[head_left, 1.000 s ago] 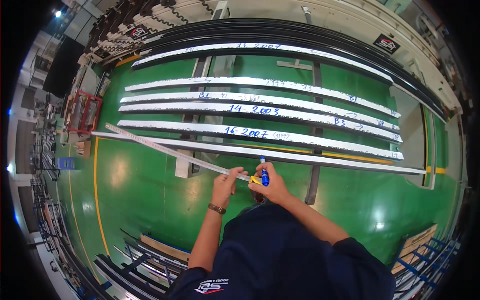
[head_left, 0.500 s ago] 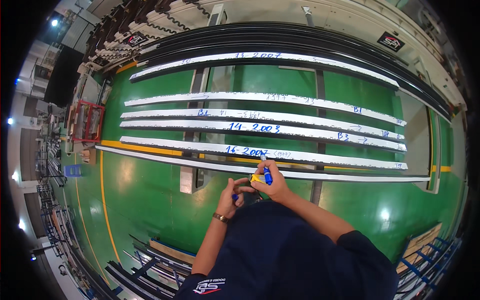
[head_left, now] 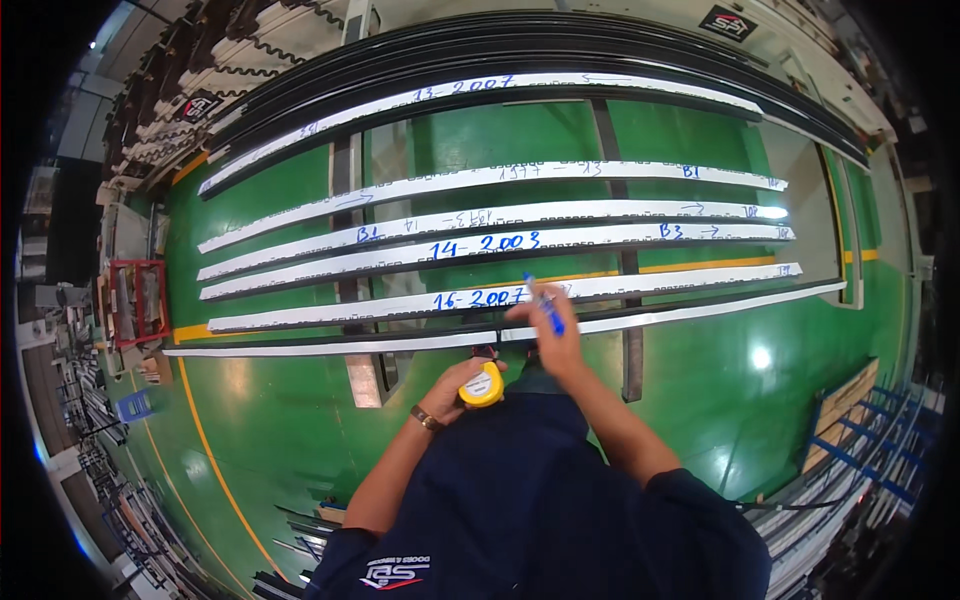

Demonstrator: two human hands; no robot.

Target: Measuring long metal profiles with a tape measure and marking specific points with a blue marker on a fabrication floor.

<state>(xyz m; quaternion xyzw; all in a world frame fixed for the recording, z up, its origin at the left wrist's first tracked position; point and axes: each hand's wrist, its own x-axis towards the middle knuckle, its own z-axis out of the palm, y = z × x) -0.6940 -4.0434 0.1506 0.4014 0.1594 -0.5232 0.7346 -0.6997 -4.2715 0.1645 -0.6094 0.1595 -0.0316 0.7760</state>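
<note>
- The yellow tape measure (head_left: 483,386) sat at the 3 o'clock side of the left grip (head_left: 454,388), which was closed on its case.
- The right grip (head_left: 552,322) pinched the blue marker (head_left: 557,324), 1 end tilted toward 11 o'clock.
- The left forearm (head_left: 392,462) came in from 7 o'clock; the right forearm (head_left: 612,425), from 5 o'clock, reached toward the nearest white-faced bar (head_left: 650,319).

Head cam, L of pair, wide fisheye: looks down & fwd from abv dark navy cloth shirt (head_left: 540,490); bare L hand (head_left: 453,388) & bare R hand (head_left: 552,325) nr, just below ctr; long white-faced bars (head_left: 380,303) farther off; edges bend twd rim.
</note>
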